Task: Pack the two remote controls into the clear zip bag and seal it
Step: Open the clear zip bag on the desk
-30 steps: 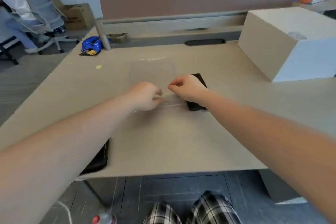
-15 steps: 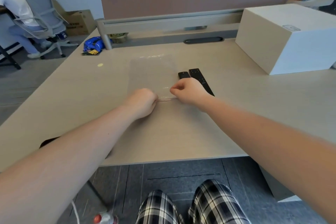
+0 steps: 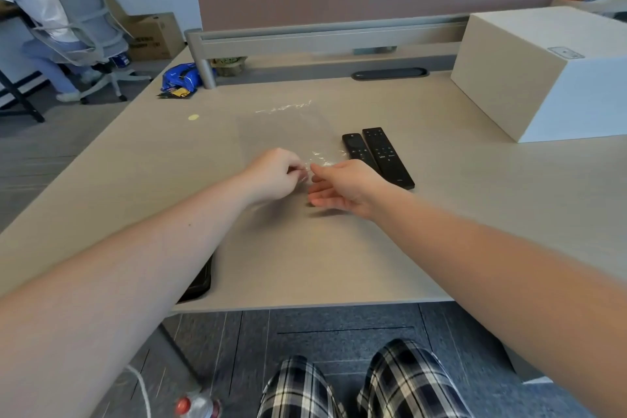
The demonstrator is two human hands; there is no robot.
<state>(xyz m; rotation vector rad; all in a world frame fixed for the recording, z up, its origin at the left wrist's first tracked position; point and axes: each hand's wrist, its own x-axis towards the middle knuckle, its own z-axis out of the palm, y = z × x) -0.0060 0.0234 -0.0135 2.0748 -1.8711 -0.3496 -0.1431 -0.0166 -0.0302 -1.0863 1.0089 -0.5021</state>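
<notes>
A clear zip bag (image 3: 285, 132) lies flat on the beige desk (image 3: 475, 214), its near edge lifted slightly. My left hand (image 3: 274, 175) pinches that near edge between thumb and fingers. My right hand (image 3: 342, 185) is right beside it, thumb and forefinger on the same edge, the other fingers spread apart. Two black remote controls lie side by side just right of the bag: a shorter one (image 3: 359, 149) and a longer one (image 3: 386, 156). Both remotes are outside the bag.
A large white box (image 3: 549, 71) stands at the back right. A blue snack packet (image 3: 179, 80) lies at the back left by the divider post. A black object (image 3: 200, 282) sits at the desk's near left edge under my forearm. Another person sits far left.
The view shifted, showing both remotes fully. My hands moved closer together on the bag's near edge, and my right hand's lower fingers spread apart.
</notes>
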